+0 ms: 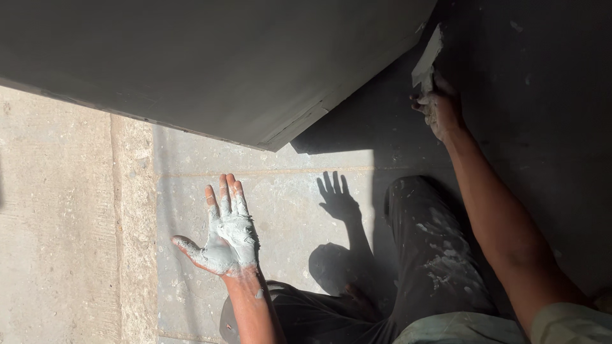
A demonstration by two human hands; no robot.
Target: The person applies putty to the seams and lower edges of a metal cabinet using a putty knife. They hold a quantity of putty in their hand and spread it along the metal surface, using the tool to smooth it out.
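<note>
My left hand (226, 239) is held flat over the floor, palm up, fingers spread, coated in wet grey plaster and holding nothing. My right hand (438, 108) reaches up into the shade and grips a flat plaster-smeared trowel (427, 58), whose blade lies against the smooth grey plastered wall (210, 64) near its corner edge. My right arm stretches from the lower right up to the tool.
A stone slab floor (280, 185) lies in sunlight below the wall, with a rougher concrete strip (57, 216) at the left. My plaster-spattered dark trousers (427, 248) fill the lower middle. The left hand's shadow (338, 200) falls on the floor.
</note>
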